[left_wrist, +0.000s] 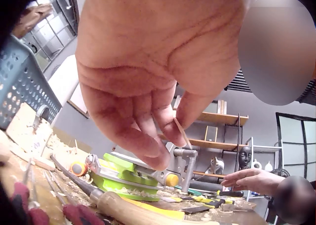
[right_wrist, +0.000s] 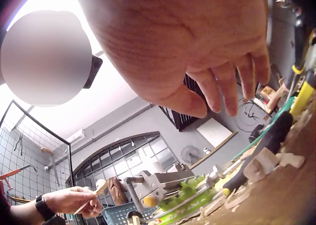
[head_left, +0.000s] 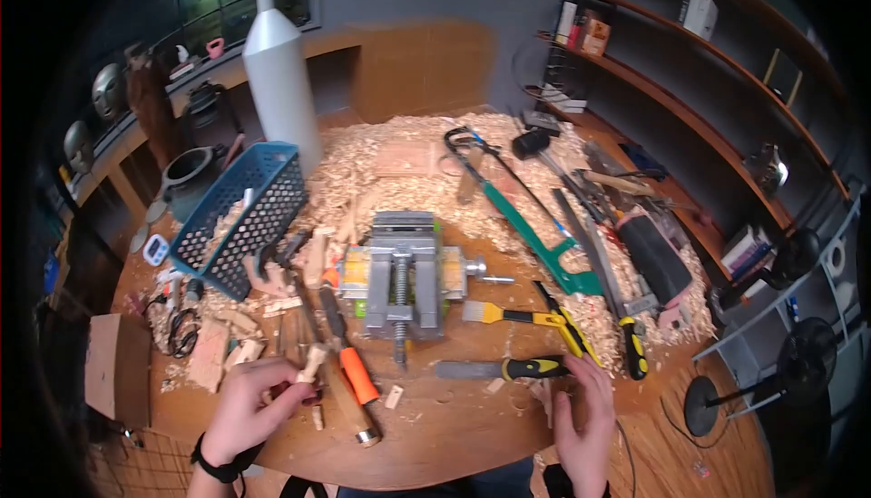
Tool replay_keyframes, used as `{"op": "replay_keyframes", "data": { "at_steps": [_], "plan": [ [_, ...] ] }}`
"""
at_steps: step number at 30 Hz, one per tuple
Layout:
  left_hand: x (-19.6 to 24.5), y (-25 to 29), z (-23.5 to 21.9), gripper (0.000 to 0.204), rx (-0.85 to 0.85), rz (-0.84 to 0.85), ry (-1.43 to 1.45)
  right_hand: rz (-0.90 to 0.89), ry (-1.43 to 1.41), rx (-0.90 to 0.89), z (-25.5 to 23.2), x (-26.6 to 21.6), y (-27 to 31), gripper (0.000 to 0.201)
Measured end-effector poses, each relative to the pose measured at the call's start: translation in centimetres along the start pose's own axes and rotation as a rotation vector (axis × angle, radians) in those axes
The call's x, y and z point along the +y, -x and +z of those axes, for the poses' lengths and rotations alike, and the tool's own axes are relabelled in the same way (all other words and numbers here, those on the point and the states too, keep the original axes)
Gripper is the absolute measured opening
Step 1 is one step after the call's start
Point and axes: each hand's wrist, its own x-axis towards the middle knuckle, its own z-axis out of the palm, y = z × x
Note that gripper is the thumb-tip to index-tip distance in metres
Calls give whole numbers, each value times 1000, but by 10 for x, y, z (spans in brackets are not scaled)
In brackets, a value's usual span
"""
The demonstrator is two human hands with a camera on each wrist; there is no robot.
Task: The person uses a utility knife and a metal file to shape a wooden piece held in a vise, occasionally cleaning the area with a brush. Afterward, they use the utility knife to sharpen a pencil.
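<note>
My left hand (head_left: 256, 405) pinches a small carved wood piece (head_left: 313, 365) between thumb and fingers, above the table's front left. In the right wrist view the wood piece (right_wrist: 101, 189) points up from those fingers. My right hand (head_left: 585, 416) has its fingers extended and holds nothing. Its fingertips are right by the black and yellow handle (head_left: 535, 368) of a flat file lying on the table. Between the hands, farther back, stands a grey metal vise (head_left: 400, 271) with a lime-green base (left_wrist: 116, 178). A wooden-handled tool (head_left: 349, 403) and an orange-handled one (head_left: 357, 375) lie beside the left hand.
Wood shavings (head_left: 363, 167) cover the table's back. A blue perforated basket (head_left: 283, 185) stands at the left. To the right lie a yellow brush (head_left: 490, 313), a green-framed saw (head_left: 526, 235), a long saw (head_left: 590, 253) and a black mallet (head_left: 531, 143). Offcuts (head_left: 210, 353) lie at the left.
</note>
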Motion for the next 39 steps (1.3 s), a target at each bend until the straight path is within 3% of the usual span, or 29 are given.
{"op": "replay_keyframes", "data": {
  "at_steps": [2,4,5,6,7,9,11,15,19,22,24,30,39],
  "plan": [
    [4,0,5,13,3,-52,-50,-39,46,76,-1,-10,0,37],
    [18,-6,5,14,22,194,-324,-29,-58,71,0,-8,4,35],
    [23,-7,9,14,34,178,-338,-85,-68,93,1,-8,5,37],
    [28,-10,14,13,101,354,-485,-91,-79,86,1,-18,5,37],
    [33,-11,20,13,164,536,-627,-8,-277,6,-1,-30,7,38],
    [47,-12,27,14,152,619,-736,68,-545,-141,6,-45,12,41],
    [64,-12,34,12,156,772,-950,35,-547,-220,13,-64,9,42],
    [82,-15,42,15,206,906,-1101,11,-661,-309,11,-91,-7,33],
    [89,-14,46,15,242,949,-1109,101,-710,-312,19,-80,-3,24],
    [92,-14,44,17,108,837,-880,106,-738,-266,20,-73,-2,20],
    [94,-18,44,18,11,645,-469,34,-685,-234,18,-71,-2,21],
    [94,-19,40,20,10,613,-395,-46,-666,-215,22,-69,-1,23],
    [88,-17,38,15,63,661,-385,24,-764,-245,19,-79,-1,26]
  ]
}}
